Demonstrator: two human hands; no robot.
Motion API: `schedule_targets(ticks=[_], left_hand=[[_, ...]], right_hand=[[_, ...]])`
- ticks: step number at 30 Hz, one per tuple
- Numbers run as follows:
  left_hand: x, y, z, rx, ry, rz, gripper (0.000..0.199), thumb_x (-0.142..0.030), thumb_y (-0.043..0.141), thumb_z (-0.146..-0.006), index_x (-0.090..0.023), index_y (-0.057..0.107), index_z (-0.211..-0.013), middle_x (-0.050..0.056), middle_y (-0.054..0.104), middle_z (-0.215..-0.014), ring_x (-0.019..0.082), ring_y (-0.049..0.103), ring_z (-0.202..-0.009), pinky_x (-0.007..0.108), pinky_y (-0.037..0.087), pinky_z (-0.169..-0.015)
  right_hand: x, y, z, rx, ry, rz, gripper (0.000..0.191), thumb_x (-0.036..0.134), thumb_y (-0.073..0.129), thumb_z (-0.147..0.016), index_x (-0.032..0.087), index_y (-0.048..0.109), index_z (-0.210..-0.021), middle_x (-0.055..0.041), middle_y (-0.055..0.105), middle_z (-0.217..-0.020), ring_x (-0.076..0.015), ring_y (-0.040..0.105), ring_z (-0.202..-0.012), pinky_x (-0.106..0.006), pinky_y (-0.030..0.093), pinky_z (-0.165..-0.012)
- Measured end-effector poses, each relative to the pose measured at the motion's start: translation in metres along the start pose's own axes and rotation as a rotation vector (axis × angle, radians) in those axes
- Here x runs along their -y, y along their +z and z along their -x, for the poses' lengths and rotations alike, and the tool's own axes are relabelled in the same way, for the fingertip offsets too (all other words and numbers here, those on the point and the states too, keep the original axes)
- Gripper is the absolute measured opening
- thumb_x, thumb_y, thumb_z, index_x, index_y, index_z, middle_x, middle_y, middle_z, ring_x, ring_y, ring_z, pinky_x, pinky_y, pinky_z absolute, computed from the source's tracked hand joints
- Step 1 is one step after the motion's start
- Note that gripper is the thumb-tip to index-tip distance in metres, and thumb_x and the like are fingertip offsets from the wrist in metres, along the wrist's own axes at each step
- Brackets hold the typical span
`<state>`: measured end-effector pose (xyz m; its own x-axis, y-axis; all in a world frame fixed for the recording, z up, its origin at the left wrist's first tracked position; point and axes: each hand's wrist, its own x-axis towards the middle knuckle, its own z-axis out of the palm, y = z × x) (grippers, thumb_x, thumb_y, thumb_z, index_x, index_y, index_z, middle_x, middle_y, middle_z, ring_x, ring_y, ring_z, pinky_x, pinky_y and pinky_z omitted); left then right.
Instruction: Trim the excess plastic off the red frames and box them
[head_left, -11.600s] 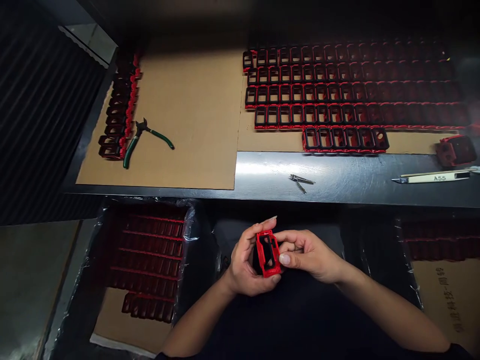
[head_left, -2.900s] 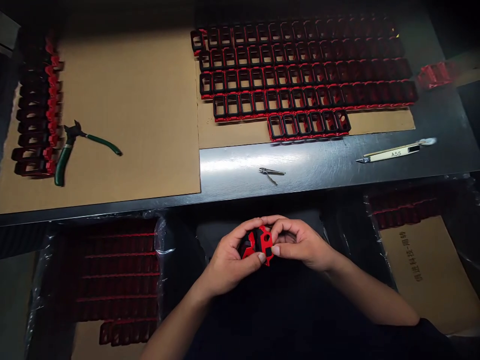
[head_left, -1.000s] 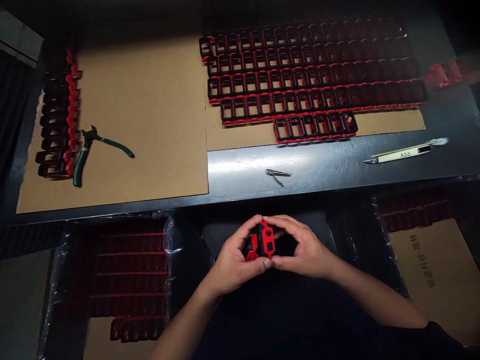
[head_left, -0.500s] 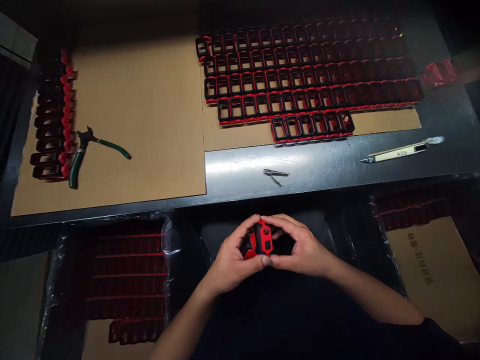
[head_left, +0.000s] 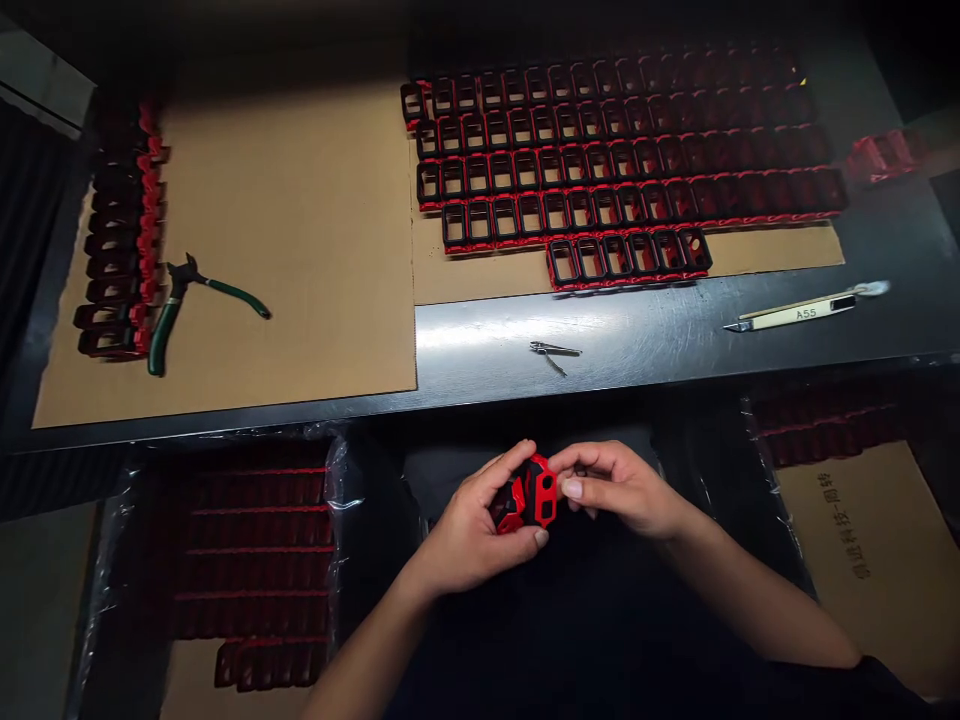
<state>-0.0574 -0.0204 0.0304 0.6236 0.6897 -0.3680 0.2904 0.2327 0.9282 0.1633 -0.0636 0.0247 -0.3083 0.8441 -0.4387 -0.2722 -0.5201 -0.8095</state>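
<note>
My left hand (head_left: pixel 476 525) holds a red-and-black plastic housing (head_left: pixel 546 490), thumb below and fingers over the top. The housing's red end face, with holes in it, is turned to the right. Beside that face is my right hand (head_left: pixel 619 490), its thumb and fingers drawn together in a pinch close to the housing's edge. Whether anything is between those fingertips is hidden. Small metal nippers (head_left: pixel 555 353) lie on the dark bench just beyond my hands.
Rows of similar housings (head_left: pixel 555 210) stand on cardboard at the back right, and another row (head_left: pixel 120 260) at the left. Green-handled cutters (head_left: pixel 176 300) and a knife marked A55 (head_left: pixel 802 314) lie on the bench. Plastic-lined boxes of housings (head_left: pixel 255 530) flank me below the bench edge.
My right hand has let go of its two-sided hold and drawn its fingers into a pinch at the housing's right side. The left hand keeps the housing, slightly lower and turned.
</note>
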Motion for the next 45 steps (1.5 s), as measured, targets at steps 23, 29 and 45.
schedule_targets(ticks=[23,29,45], left_hand=[[0.000,0.004,-0.001,-0.106,-0.225,0.286,0.045,-0.043,0.064,-0.089,-0.016,0.060,-0.125,0.005,0.065,-0.092,0.009,0.056,-0.059,0.022,0.050,-0.055],[-0.003,0.007,0.001,-0.121,-0.111,0.124,0.052,-0.037,0.068,-0.083,-0.020,0.059,-0.131,0.009,0.068,-0.116,0.019,0.068,-0.087,0.033,0.057,-0.082],[-0.007,0.018,-0.004,-0.296,0.249,-0.269,0.070,-0.030,0.080,-0.073,-0.021,0.052,-0.137,0.013,0.061,-0.128,0.028,0.066,-0.115,0.042,0.058,-0.098]], right_hand=[[-0.005,0.012,-0.001,-0.213,-0.531,0.404,0.011,0.017,0.076,-0.085,0.023,0.080,-0.094,-0.0053,0.074,-0.084,-0.0156,0.070,-0.074,-0.025,0.056,-0.065],[-0.009,0.012,0.001,-0.230,-0.673,0.514,0.013,0.009,0.075,-0.084,0.020,0.079,-0.089,-0.0052,0.074,-0.084,-0.0136,0.071,-0.073,-0.022,0.058,-0.066],[-0.009,0.011,-0.004,-0.287,-0.879,0.843,0.014,0.011,0.067,-0.087,0.021,0.077,-0.088,-0.0098,0.076,-0.098,-0.0191,0.073,-0.082,-0.030,0.062,-0.070]])
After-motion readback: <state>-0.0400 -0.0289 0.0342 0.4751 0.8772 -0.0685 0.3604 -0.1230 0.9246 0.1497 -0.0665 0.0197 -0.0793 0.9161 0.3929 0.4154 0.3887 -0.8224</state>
